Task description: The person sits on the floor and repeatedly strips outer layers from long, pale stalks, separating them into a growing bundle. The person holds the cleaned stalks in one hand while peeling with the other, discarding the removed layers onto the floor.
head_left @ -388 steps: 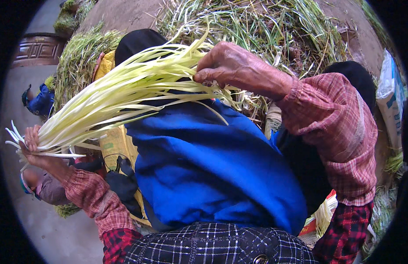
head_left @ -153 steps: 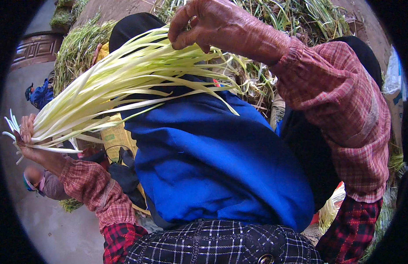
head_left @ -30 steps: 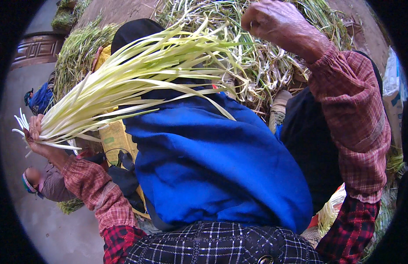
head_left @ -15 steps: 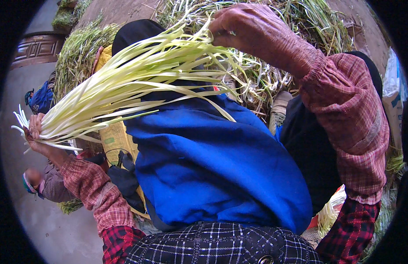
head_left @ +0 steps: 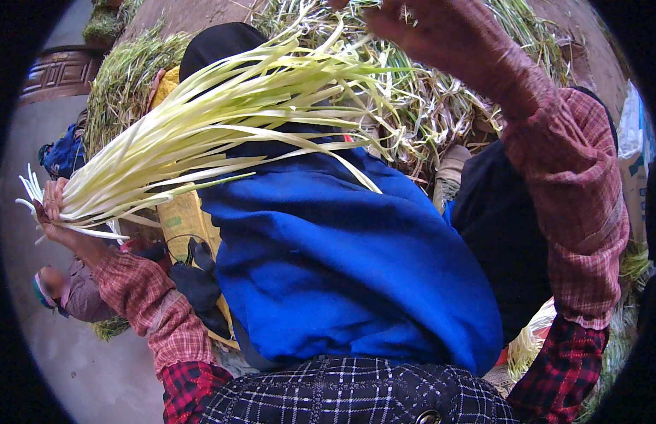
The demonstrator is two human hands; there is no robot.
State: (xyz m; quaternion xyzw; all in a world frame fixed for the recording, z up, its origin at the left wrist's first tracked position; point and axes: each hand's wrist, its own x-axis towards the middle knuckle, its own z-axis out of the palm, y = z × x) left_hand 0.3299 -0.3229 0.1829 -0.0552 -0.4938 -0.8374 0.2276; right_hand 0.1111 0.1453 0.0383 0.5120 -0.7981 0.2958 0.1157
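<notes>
My left hand (head_left: 57, 207) is closed round the white stem ends of a bunch of pale yellow-green chives (head_left: 201, 141). The long flat leaves fan out up and to the right, across my blue-covered lap (head_left: 328, 261). Beyond the leaf tips, at the upper edge, is my right hand (head_left: 420, 27), apart from the bunch. Its fingers are blurred and partly cut off by the picture's edge, so their pose is unclear. Under and around it lies a heap of loose leaves and dry scraps (head_left: 427, 120).
Piles of green leaves (head_left: 133, 92) lie at the upper left. Another person (head_left: 88, 293) is at the left, beside a yellow sack (head_left: 183, 226). More pale chives (head_left: 529, 346) are at the lower right by my sleeve. A shoe (head_left: 452, 173) sticks out near the scraps.
My right hand has moved up and to the right, away from the leaf tips, toward the picture's upper edge. The left hand and its bunch have hardly moved.
</notes>
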